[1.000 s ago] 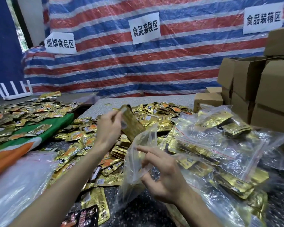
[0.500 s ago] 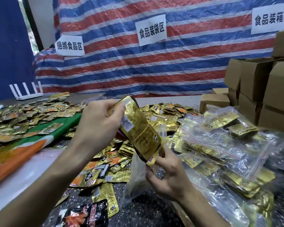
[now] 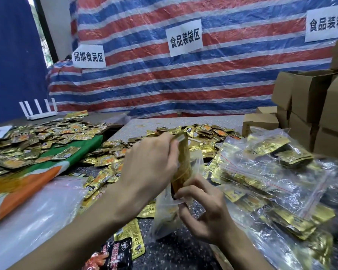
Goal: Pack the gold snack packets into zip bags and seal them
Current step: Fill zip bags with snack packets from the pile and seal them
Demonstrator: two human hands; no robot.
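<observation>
Left hand (image 3: 150,164) on packets (image 3: 182,162); sign (image 3: 185,38) "食品装袋区"

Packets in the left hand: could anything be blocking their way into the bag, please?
Nothing visible: the left hand holds the packets, lower end at the mouth of the bag, which the right hand pinches open.
</observation>
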